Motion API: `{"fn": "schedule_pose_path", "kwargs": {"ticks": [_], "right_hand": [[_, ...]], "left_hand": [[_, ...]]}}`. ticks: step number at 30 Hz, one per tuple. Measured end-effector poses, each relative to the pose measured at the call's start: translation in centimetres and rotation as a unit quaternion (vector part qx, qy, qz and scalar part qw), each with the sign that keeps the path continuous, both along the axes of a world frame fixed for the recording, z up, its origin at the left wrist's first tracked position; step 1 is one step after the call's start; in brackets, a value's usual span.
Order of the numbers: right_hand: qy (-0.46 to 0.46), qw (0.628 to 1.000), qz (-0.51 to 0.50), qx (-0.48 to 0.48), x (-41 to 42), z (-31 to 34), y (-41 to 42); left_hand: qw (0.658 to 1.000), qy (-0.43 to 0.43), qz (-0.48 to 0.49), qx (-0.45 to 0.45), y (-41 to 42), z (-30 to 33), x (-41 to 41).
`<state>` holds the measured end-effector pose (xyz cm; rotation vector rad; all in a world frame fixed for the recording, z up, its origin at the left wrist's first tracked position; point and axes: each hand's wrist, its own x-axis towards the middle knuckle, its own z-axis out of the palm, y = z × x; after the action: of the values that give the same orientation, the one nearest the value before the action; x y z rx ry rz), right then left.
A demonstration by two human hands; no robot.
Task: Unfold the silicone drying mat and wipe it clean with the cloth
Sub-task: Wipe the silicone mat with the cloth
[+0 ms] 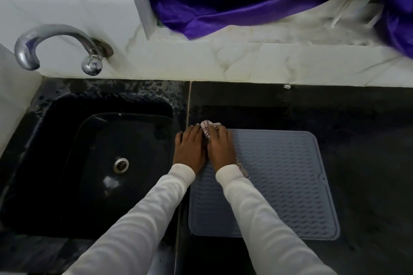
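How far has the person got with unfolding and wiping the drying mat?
Done: the mat lies unfolded, flat on the counter. In hand: the right hand presses the cloth onto the mat's far left corner, while the left hand rests flat beside it. Left: probably most of the ribbed surface.
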<state>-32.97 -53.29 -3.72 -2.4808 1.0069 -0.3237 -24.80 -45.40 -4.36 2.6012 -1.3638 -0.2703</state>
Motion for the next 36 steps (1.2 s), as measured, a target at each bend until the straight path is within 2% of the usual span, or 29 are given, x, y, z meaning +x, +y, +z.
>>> {"fn": "schedule_pose_path", "kwargs": {"ticks": [6, 10, 15, 21, 36], "right_hand": [[0.083, 0.994, -0.016, -0.073, -0.2, -1.1, 1.0], [0.110, 0.989, -0.020, -0.092, 0.0, -1.5, 2.0], [0.129, 0.985, 0.001, -0.113, -0.1, -1.5, 1.2], [0.171, 0.979, 0.006, -0.110, -1.9, -0.7, -0.9], [0.235, 0.964, -0.076, -0.100, -12.7, 0.6, -9.6]], "left_hand": [[0.998, -0.007, -0.056, -0.040, 1.4, -1.6, 1.2], [0.998, -0.008, -0.061, -0.019, 1.4, -2.1, 1.4], [0.996, -0.064, -0.055, -0.004, 1.7, -2.8, 0.9], [0.997, -0.065, -0.043, -0.012, 1.5, -2.3, 0.6], [0.999, -0.043, -0.014, 0.017, 1.2, -1.9, 0.0]]}}
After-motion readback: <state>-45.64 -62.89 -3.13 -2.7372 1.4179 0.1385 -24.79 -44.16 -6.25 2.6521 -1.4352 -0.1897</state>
